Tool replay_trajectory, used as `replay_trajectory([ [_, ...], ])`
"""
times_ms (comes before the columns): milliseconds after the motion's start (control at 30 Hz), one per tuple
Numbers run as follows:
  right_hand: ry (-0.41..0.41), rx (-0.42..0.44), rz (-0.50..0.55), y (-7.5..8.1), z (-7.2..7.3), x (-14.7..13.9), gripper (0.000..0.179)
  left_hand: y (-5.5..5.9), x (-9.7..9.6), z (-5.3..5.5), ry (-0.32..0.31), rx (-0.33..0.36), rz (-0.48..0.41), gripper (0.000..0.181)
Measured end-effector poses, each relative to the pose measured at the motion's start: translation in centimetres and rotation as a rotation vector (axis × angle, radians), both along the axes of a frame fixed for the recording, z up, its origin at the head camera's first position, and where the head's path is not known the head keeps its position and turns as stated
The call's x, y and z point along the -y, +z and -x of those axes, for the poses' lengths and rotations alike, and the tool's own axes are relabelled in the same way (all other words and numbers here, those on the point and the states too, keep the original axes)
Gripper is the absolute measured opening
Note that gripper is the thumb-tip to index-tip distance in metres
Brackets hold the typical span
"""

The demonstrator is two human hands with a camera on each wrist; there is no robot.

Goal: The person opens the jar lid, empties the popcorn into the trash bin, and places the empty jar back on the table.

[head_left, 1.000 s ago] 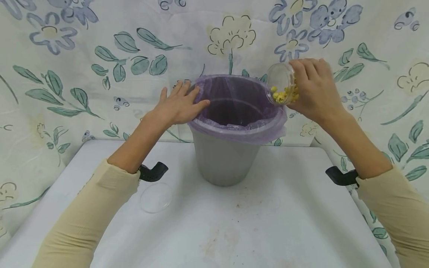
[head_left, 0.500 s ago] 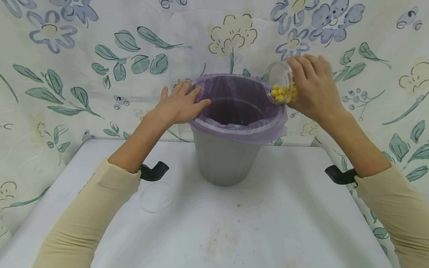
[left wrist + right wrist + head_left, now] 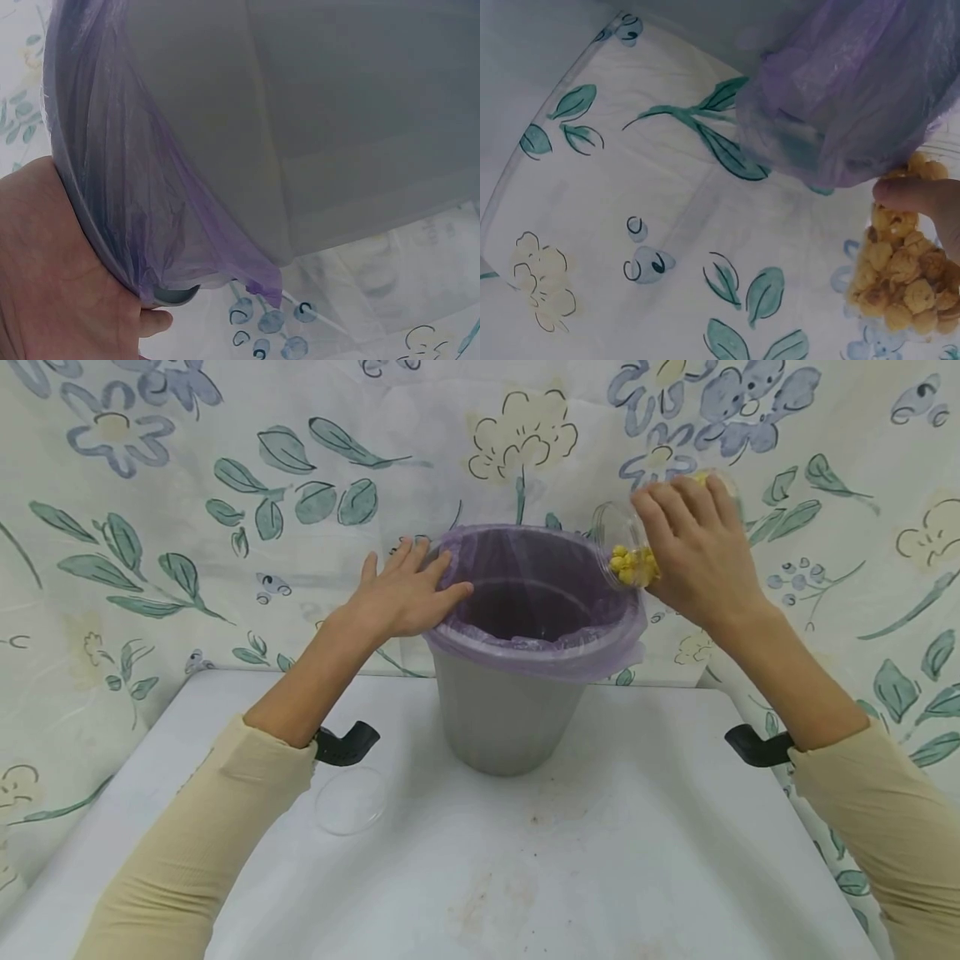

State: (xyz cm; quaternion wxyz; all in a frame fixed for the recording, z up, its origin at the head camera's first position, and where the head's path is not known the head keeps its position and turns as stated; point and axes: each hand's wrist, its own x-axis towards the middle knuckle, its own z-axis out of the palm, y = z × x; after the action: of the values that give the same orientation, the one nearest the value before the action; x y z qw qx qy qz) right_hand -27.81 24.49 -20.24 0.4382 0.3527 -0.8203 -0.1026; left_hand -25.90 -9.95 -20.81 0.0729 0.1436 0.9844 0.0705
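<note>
White counter (image 3: 615, 868) carries gray bin (image 3: 510, 718), upright. Purple liner (image 3: 592, 656) folded over rim; worth keeping snug so it doesn't slip in. L hand (image 3: 408, 593) on bin's L rim, fingers spread apart; light, steady pressure prob. enough. R hand (image 3: 697, 547): fingers clamped on clear jar (image 3: 622, 527), tipped on its side at bin's R rim, mouth twd opening. Best: mouth well inside rim, then raise base gradually. Clear disc (image 3: 350, 802) flat on counter, out of way. Yellow popcorn (image 3: 632, 566) nr jar mouth; likely scatters if rushed.
</note>
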Motion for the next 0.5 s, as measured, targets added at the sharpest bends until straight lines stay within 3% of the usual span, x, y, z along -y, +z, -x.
replay_trajectory([
  [167, 0.008, -0.018, -0.012, -0.03, 0.13, 0.23, 0.071, 0.05, -0.04, -0.08, 0.004, -0.001, 0.0, 0.076],
  [500, -0.012, 0.025, 0.009, -0.01, 0.08, 0.38, 0.074, 0.17, -0.07, -0.1, 0.004, -0.003, 0.002, 0.076],
])
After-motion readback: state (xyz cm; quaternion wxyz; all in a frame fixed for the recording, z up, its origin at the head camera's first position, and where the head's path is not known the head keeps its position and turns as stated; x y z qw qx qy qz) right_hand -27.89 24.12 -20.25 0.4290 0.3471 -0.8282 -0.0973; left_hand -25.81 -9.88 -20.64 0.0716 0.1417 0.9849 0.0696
